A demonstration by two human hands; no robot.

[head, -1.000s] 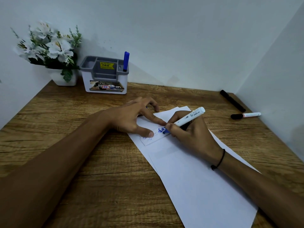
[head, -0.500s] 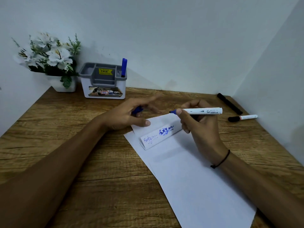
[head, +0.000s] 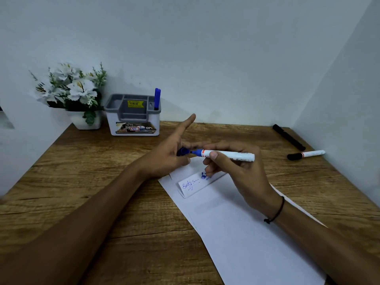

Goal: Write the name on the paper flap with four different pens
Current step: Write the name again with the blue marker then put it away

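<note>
Marker tip meeting its cap above the folded flap.
Near, the paper flap [head: 197, 185] lies on white sheets, bearing blue script; above it the right hand [head: 236, 167] pinches a white blue-tipped marker [head: 226, 155], the left hand [head: 170, 155] pinching its blue cap [head: 182, 151], forefinger extended.

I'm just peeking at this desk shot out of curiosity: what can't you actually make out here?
- Second name on the paper flap: mostly hidden in the head view by the right hand.
- Blue cap: partly hidden inside the left hand.
- Print on the pen holder labels: too small to read.
- White sheet: cut off by the bottom edge.
</note>
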